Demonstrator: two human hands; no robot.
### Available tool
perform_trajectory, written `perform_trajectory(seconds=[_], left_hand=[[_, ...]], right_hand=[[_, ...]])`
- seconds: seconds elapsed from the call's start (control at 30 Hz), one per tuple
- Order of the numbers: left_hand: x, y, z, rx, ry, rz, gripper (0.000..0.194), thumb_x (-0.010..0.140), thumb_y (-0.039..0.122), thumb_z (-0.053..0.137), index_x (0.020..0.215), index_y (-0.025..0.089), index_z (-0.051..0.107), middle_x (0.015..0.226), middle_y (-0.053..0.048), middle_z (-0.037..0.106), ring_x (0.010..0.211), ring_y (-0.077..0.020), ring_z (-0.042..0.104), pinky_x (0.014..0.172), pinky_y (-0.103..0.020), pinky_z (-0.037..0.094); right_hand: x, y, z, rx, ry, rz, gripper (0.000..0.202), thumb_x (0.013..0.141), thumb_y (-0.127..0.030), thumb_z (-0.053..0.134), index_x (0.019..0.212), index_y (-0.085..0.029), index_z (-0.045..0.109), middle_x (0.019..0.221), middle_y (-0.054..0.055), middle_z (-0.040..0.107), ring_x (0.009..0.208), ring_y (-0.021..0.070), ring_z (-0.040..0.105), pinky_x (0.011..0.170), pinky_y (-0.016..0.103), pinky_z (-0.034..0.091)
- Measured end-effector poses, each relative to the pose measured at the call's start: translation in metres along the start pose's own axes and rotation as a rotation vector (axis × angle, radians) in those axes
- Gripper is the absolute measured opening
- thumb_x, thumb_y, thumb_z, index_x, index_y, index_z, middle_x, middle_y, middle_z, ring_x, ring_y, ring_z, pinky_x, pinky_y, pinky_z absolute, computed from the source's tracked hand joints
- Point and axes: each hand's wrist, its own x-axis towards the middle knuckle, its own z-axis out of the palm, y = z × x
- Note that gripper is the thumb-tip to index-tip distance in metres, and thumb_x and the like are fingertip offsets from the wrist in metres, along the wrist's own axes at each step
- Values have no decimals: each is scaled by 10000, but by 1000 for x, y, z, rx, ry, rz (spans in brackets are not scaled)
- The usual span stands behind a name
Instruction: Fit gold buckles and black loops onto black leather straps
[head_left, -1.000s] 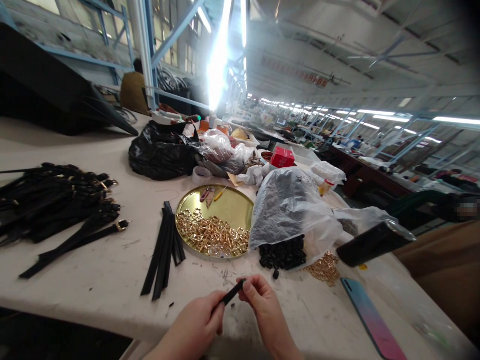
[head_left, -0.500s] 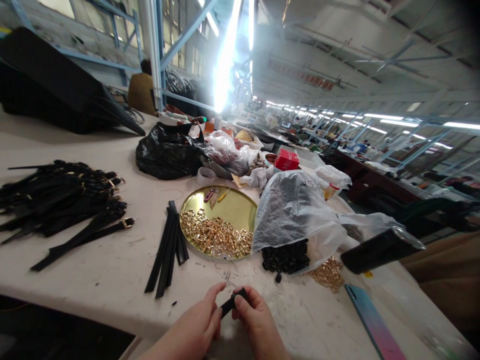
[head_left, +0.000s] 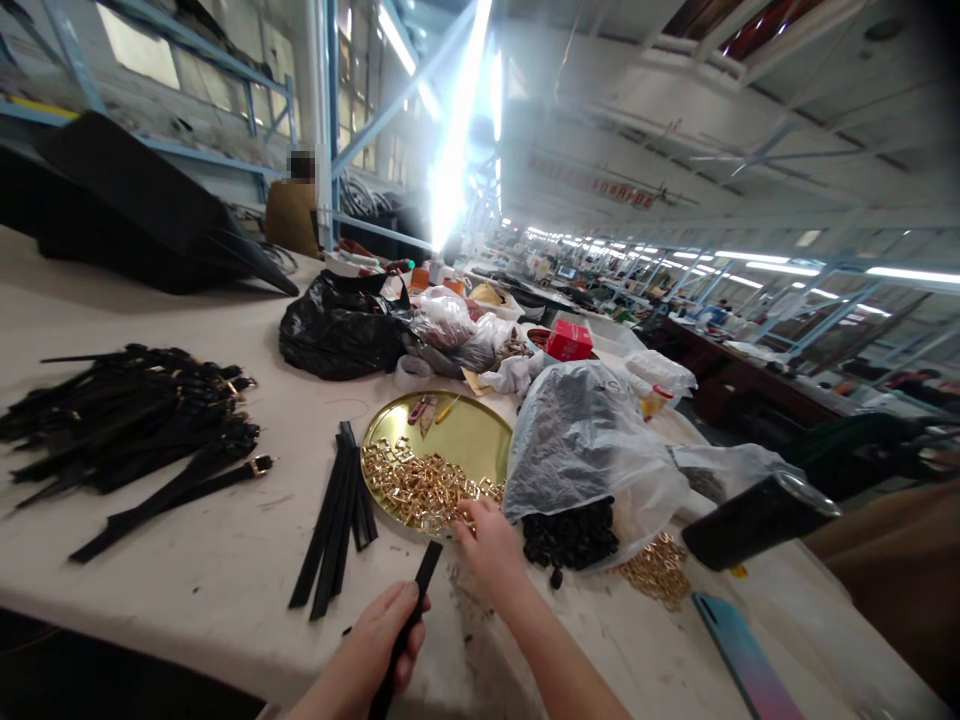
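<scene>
My left hand [head_left: 382, 630] is closed around a black strap [head_left: 427, 567], whose free end points up and away from me. At the near right rim of a round gold tray [head_left: 480, 430], my right hand [head_left: 487, 545] has its fingers among the gold metal buckles [head_left: 424, 490]. Thumb and forefinger look apart there, and I make out nothing held between them. Several more black straps [head_left: 330, 530] lie side by side just left of the tray.
At left is a heap of black straps with buckles [head_left: 150, 420]. A clear plastic bag [head_left: 577, 430] spills small black pieces [head_left: 570, 535] to the right, near gold rings [head_left: 656, 575], a black cylinder [head_left: 757, 520] and a phone [head_left: 742, 650]. A black bag [head_left: 337, 330] lies behind.
My right hand has let go of the strap and moved forward to the buckles on the tray. My left hand now holds the strap alone, tilted upward. The view has tipped up slightly.
</scene>
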Motion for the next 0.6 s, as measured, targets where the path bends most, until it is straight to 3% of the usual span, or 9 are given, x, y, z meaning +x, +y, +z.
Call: perform_trajectory(seconds=[0.1,0.23,0.33,0.43,0.6], left_hand=[[2,-4,-1,-69,24,-30,454,670,624,484,774,184,455,456,97,431,316,-9,287,335,-120,168],[6,-11,-3,-65,5,18,448,668,626,493,755,190,442,440,100,435,301,-7,285,321,-121,156],[8,-11,-2,-42,2,81,423,648,592,555,684,205,389,412,115,397,281,-11,255,310,-135,137],[8,-1,2,-37,32,144,395,662,537,584,636,200,380,409,116,371,304,-15,256,333,-142,152],[12,13,2,39,49,216,385,658,543,601,644,178,478,474,83,452,341,-34,301,352,-171,197]], right_hand=[[15,-2,16,-41,0,-23,181,616,-55,600,702,-213,587,791,18,537,748,210,497,715,324,353],[13,-2,15,3,6,-33,159,633,-56,570,619,-210,534,730,-5,502,703,187,468,669,297,327],[0,-1,5,101,-15,16,100,699,-178,568,625,-206,506,657,-23,475,641,169,456,602,274,335],[-19,-3,3,223,-75,77,168,743,-325,540,642,-205,478,555,-51,426,537,144,429,504,247,341],[-53,-14,12,310,-93,99,144,724,-315,572,631,-208,550,553,-30,507,528,147,478,495,258,359]])
